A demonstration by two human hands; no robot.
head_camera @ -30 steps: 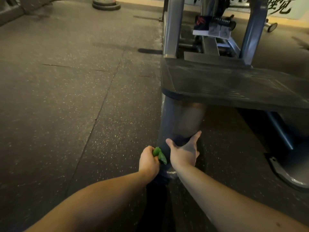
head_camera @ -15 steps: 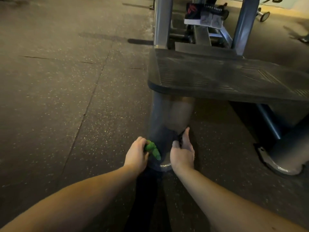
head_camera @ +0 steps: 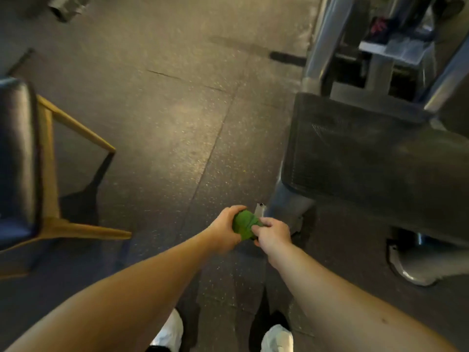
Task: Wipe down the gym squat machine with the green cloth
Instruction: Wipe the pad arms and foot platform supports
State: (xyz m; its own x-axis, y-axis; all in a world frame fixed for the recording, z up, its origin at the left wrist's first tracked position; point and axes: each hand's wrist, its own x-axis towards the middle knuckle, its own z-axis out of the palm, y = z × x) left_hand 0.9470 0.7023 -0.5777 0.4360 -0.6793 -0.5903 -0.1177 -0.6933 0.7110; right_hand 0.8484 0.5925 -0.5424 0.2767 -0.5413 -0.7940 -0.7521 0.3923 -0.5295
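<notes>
One padded chair (head_camera: 17, 153) with pale wooden legs (head_camera: 76, 128) stood at the far left on the speckled rubber floor (head_camera: 165, 123). Toward the middle, near the person, the left hand (head_camera: 224, 231) held the green cloth (head_camera: 245, 224) bunched into a ball, its fingers (head_camera: 236, 209) curled round the far side. The right hand (head_camera: 275, 235) met it from the other side, its fingers (head_camera: 266, 222) pinching the cloth's right edge. Below them, two white shoes (head_camera: 168, 331) showed at the near edge.

The cloth hung above the floor, just left of the squat machine's grey steel leg (head_camera: 286, 204); whether it touched the metal could not be told. To the right, the dark ribbed footplate (head_camera: 368, 153) spread over that leg, with a pale scuff near its far left corner. Grey uprights (head_camera: 322, 39) rose beyond it, and a rounded base foot (head_camera: 411, 265) sat at the near right.

By my judgement, the wiping was paused while the cloth was regathered between both hands. No surface showed a clear wiped streak, so how much was done stayed unclear; the footplate, the uprights and the base foot likely remained.
</notes>
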